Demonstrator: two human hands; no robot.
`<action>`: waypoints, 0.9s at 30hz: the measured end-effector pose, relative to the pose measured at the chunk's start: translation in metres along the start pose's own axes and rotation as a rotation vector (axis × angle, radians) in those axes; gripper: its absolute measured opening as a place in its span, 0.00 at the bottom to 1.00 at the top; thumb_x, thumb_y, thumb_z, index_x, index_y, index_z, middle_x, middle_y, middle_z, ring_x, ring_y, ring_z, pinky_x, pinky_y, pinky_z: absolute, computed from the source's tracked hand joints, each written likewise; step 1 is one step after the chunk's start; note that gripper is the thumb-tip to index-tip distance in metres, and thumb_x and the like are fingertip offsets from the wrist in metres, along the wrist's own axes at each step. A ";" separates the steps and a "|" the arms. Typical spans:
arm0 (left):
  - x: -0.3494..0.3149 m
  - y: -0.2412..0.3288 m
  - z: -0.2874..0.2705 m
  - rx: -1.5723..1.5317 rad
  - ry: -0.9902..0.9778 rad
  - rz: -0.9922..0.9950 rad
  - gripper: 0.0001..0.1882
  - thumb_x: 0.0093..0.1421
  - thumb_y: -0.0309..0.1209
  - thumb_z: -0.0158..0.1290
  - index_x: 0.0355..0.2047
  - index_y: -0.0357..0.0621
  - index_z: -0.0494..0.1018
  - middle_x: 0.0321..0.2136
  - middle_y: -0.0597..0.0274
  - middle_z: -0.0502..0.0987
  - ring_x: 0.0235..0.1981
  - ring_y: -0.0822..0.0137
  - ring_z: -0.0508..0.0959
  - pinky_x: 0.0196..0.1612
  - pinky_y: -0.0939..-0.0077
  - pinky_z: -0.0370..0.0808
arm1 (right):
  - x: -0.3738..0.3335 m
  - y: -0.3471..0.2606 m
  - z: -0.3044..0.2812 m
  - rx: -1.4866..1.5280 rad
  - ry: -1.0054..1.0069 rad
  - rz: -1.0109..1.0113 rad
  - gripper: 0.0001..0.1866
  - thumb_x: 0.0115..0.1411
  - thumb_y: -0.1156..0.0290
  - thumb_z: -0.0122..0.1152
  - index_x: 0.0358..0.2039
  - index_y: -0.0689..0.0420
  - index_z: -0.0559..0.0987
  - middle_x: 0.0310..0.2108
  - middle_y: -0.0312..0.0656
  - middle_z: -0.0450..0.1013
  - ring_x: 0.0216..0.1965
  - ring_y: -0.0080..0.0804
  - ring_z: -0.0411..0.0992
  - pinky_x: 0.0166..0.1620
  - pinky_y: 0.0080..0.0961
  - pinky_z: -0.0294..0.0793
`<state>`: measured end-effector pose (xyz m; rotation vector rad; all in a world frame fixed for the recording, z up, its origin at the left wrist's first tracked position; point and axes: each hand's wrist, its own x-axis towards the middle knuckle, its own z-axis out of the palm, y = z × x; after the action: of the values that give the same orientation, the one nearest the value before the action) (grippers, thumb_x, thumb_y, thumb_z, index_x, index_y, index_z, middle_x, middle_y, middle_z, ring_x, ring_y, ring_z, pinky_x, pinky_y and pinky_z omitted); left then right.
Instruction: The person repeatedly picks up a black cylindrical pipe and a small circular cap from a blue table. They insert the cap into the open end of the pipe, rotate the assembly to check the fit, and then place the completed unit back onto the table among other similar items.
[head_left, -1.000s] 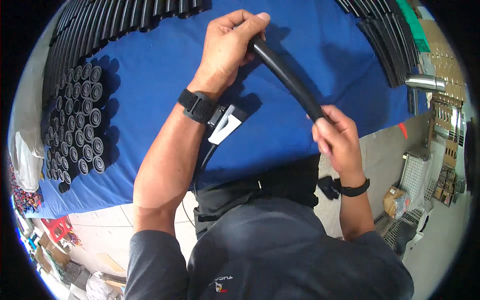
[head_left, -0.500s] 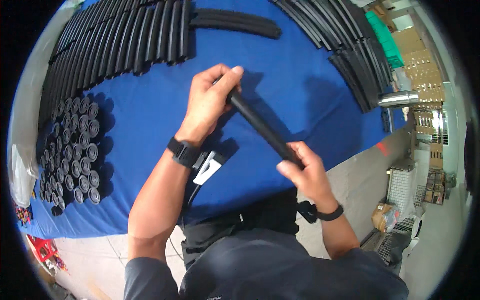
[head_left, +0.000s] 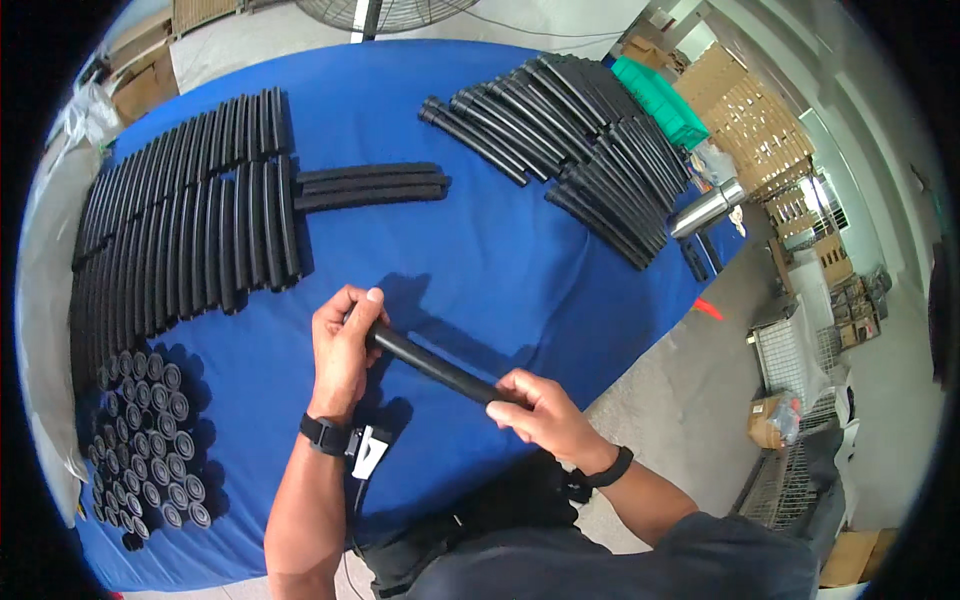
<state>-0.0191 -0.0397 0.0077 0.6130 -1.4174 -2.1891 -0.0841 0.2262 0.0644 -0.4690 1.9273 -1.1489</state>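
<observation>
A slim black tube (head_left: 437,368) slants from upper left to lower right between my hands, held above a blue tablecloth (head_left: 470,265). My left hand (head_left: 345,340) is closed round its upper end, thumb on top. Near the lower end, my right hand (head_left: 540,412) grips it between thumb and fingers, which hide the tip. To the left of my left hand lie rows of black tubes (head_left: 190,240), with a few more black tubes (head_left: 370,187) set crosswise beside them. Below those rows, a cluster of black cylinders (head_left: 150,440) shows round, ringed ends.
Thinner black tubes with wider ends (head_left: 530,120) are stacked at the far right, beside a green bin (head_left: 660,100). A shiny silver cylinder (head_left: 707,207) lies by the table's right edge. A fan (head_left: 385,12) stands beyond the table. Wire baskets (head_left: 790,350) stand on the right.
The view has shifted, so more of the table's far side and the fan show. Both hands keep hold of the black tube, which now slants less steeply.
</observation>
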 end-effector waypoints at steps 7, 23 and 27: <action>0.000 0.000 0.000 -0.026 -0.013 0.006 0.16 0.69 0.40 0.58 0.25 0.49 0.73 0.19 0.73 0.73 0.14 0.83 0.64 0.16 0.86 0.57 | 0.013 0.020 0.007 -0.493 0.390 -0.633 0.15 0.70 0.59 0.62 0.39 0.60 0.76 0.28 0.34 0.75 0.21 0.14 0.65 0.25 0.16 0.63; -0.003 0.003 0.004 -0.022 -0.037 0.032 0.16 0.70 0.37 0.56 0.25 0.46 0.73 0.18 0.71 0.71 0.13 0.82 0.63 0.16 0.84 0.58 | -0.002 0.007 -0.019 0.414 -0.268 0.143 0.19 0.67 0.53 0.65 0.38 0.59 0.79 0.26 0.31 0.75 0.21 0.12 0.65 0.23 0.17 0.61; -0.001 -0.002 0.001 -0.006 -0.018 0.038 0.15 0.70 0.37 0.56 0.26 0.46 0.73 0.19 0.70 0.73 0.14 0.82 0.64 0.16 0.84 0.59 | -0.001 0.016 0.008 -0.521 0.381 -0.670 0.23 0.68 0.51 0.63 0.36 0.64 0.78 0.24 0.39 0.75 0.29 0.29 0.76 0.33 0.29 0.76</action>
<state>-0.0189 -0.0376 0.0067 0.5614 -1.4193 -2.1737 -0.0757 0.2303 0.0495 -1.3345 2.5078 -1.1784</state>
